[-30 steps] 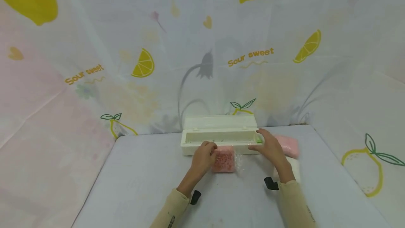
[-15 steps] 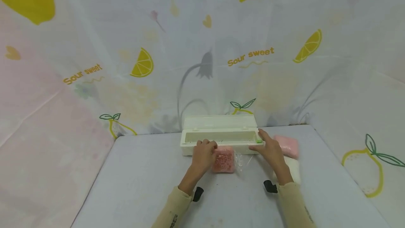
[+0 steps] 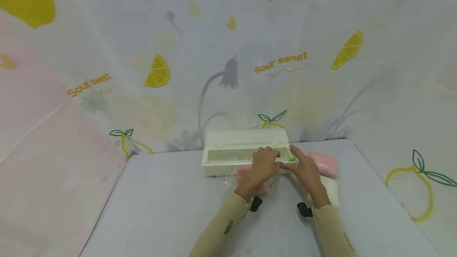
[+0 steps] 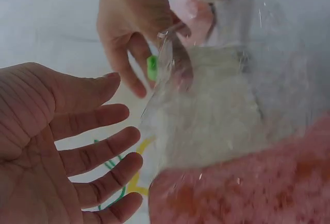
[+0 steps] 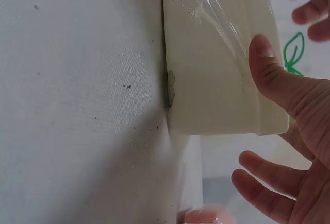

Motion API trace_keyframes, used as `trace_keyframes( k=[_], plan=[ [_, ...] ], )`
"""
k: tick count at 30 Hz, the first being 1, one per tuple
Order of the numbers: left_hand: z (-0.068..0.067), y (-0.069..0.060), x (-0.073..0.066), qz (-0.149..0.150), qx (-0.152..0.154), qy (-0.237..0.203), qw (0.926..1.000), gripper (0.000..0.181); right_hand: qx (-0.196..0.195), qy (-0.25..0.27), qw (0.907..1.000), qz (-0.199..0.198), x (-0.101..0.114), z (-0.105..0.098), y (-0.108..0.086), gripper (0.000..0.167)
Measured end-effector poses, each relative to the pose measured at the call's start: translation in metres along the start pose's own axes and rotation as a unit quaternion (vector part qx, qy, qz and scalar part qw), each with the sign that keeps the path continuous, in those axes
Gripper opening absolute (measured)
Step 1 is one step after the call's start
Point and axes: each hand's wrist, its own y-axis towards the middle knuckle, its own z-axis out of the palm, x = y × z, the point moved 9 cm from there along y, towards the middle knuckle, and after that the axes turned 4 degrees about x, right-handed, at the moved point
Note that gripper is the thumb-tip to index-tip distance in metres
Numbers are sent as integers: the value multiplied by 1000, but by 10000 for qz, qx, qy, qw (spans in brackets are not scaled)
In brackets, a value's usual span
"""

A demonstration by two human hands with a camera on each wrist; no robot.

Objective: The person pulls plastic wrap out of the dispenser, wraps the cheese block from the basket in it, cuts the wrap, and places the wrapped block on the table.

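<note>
A long white cling film dispenser [image 3: 214, 169] stands at the back of the table, its lid raised. My right hand [image 3: 308, 172] grips its right end; in the right wrist view the thumb lies on the front rim of the dispenser [image 5: 211, 80]. A green slider [image 3: 290, 158] sits inside this end. My left hand [image 3: 263, 165] is over the dispenser's front, close to my right thumb. In the left wrist view its fingers are spread. Clear film [image 4: 165, 54] hangs beside them, next to a pink-red wrapped block [image 4: 232, 198]. My left wrist partly covers this block in the head view.
A pink packet [image 3: 325, 164] and a white packet [image 3: 332, 189] lie right of my right hand. Behind the table hangs a lemon-print cloth [image 3: 200, 50]. Black camera mounts [image 3: 304, 210] stick out at both wrists.
My left hand has moved right, from the left side of the pink-red block to near my right hand. Film now shows left of the block too. My right hand stays at the dispenser's end.
</note>
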Motion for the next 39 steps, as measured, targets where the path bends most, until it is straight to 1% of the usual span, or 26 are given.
trace_keyframes(
  k=[3, 5, 9, 12, 15, 19, 21, 24, 27, 29, 30, 33, 36, 39],
  plan=[
    [11, 12, -10, -58, 166, 14, 9998, 28, -203, -10, 9997, -163, 4, -2, -1, 73],
    [18, 18, -14, -112, 193, 150, 9996, 28, -319, 29, 9991, -264, 5, -2, -1, 67],
    [28, 25, -20, -100, 190, 268, 9994, 24, -542, -7, 9975, -450, 8, -2, -2, 66],
    [28, 27, -22, -27, 57, 247, 9997, 21, -625, 5, 9968, -507, 10, -3, -2, 66],
    [25, 28, -22, 27, -158, 226, 9996, 17, -539, 47, 9976, -438, 10, -3, -1, 66],
    [20, 31, -20, 72, -323, 435, 9985, 12, -451, 127, 9982, -387, 11, -4, 0, 68],
    [20, 33, -19, 61, -320, 607, 9976, 9, -461, 151, 9979, -419, 12, -6, 0, 69],
    [23, 37, -21, 87, -207, 969, 9950, 9, -463, 157, 9980, -406, 11, -7, -1, 70],
    [28, 39, -27, 208, -103, 1478, 9887, 16, -409, 166, 9984, -341, 8, -8, -2, 69],
    [30, 39, -30, 286, -95, 1832, 9826, 20, -362, 149, 9990, -232, 4, -8, -3, 70],
    [30, 38, -30, 295, -93, 1939, 9805, 22, -344, 126, 9992, -172, 2, -8, -3, 70],
    [30, 36, -29, 346, -25, 2085, 9774, 26, -353, 7, 9994, -38, -2, -9, -4, 72],
    [31, 34, -24, 365, 71, 2135, 9762, 28, -393, -87, 9992, -20, -2, -10, -5, 74],
    [30, 32, -18, 385, 28, 2192, 9749, 27, -395, -93, 9992, -48, 1, -8, -5, 75]
  ],
)
